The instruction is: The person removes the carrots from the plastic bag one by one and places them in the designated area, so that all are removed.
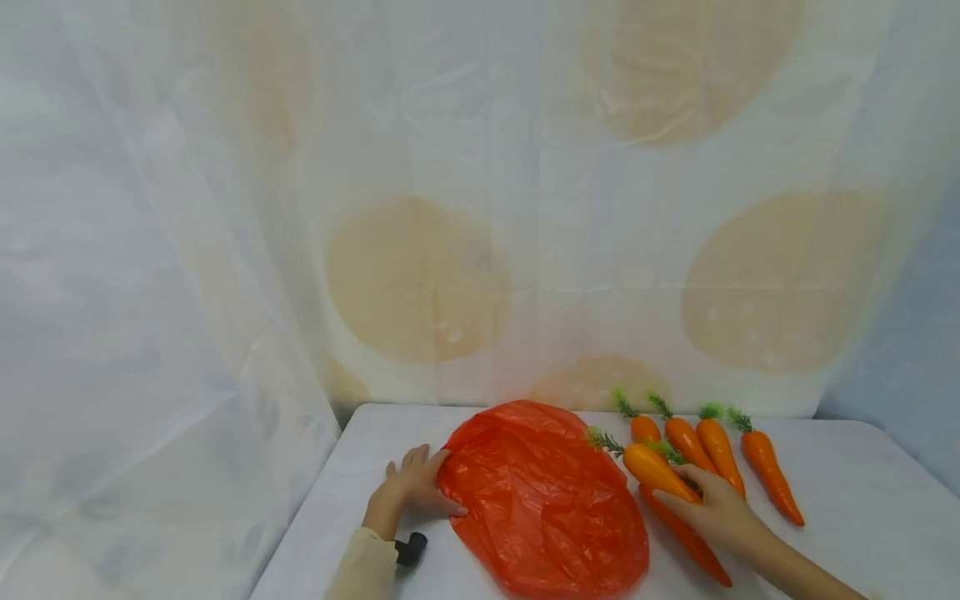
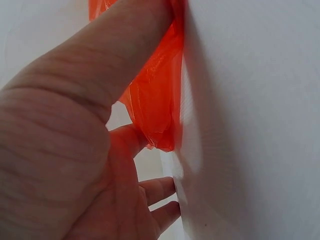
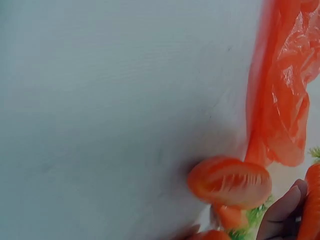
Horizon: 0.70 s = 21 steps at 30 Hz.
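Observation:
A crumpled red plastic bag (image 1: 540, 500) lies spread on the table. My left hand (image 1: 420, 483) is at its left edge, fingers spread, thumb and index touching the film. In the left wrist view the bag (image 2: 155, 110) hangs between the thumb and the index finger. My right hand (image 1: 712, 508) grips an orange carrot (image 1: 652, 471) with a green leafy top, thumb on one side and fingers on the other. That carrot points its top toward the bag. Below it lies a redder carrot (image 1: 693, 546), beside the bag's right edge.
Several more carrots lie behind and right of my right hand, among them one set apart at the right (image 1: 768, 475). The white table (image 1: 862, 467) ends at a hanging cloth with tan circles (image 1: 416, 279). A black device (image 1: 411, 548) sits by my left wrist.

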Available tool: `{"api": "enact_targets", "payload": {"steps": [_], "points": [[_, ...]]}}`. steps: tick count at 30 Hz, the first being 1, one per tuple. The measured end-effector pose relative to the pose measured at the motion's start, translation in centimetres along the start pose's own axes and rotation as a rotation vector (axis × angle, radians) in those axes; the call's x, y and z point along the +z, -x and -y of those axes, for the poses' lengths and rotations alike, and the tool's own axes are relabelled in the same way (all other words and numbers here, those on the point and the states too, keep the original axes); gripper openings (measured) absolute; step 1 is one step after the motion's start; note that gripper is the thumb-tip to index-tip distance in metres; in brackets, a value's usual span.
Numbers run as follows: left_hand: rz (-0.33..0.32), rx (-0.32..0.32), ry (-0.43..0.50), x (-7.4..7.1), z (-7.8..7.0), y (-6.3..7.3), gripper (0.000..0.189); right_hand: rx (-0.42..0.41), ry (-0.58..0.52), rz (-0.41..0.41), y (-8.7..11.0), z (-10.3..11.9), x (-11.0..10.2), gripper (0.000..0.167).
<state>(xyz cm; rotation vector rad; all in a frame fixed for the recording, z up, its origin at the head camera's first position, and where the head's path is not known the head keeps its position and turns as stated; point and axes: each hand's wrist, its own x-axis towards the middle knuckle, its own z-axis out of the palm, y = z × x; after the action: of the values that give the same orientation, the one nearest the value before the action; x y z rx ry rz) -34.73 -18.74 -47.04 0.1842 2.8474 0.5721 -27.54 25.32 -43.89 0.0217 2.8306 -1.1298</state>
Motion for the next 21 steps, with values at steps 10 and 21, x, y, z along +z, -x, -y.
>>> {"api": "enact_targets", "payload": {"steps": [10,21], "points": [[-0.002,0.001,0.002,0.1,0.1,0.0,0.102,0.104,0.003,0.027,0.7,-2.5,-1.7,0.093],[-0.02,0.016,0.008,0.0,0.2,0.1,0.101,0.106,0.014,0.016,0.6,-6.0,-3.1,0.085]]}}
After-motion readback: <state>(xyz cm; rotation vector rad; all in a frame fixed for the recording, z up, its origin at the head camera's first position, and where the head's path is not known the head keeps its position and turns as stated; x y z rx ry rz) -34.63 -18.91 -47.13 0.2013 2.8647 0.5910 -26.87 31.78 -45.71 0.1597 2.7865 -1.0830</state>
